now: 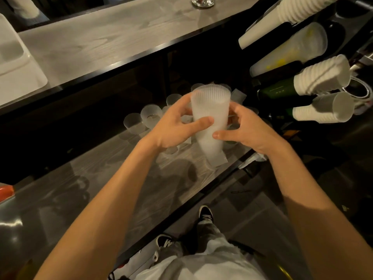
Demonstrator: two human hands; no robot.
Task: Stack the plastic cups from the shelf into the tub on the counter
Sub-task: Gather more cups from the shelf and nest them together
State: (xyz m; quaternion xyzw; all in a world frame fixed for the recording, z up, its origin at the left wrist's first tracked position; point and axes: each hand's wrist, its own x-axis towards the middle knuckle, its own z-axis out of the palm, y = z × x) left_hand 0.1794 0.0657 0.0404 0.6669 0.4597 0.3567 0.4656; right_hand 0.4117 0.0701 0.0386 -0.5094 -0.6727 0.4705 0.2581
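Note:
A tall stack of frosted ribbed plastic cups (210, 110) stands upright above the lower shelf (84, 190), mouth up. My left hand (171, 128) grips it from the left, thumb across the front. My right hand (248, 130) grips it from the right, thumb lower on the stack. Several single frosted cups (133, 123) stand on the shelf behind and around the stack. A white tub (18, 63) sits on the wooden counter (113, 37) at the upper left, only partly in view.
At the right, stacks of white ribbed paper cups (321, 75) and translucent cups (292, 49) stick out of a dispenser rack, close to the right hand. A dark green bottle (276, 90) lies below them. A metal base (202, 2) stands on the counter's far side.

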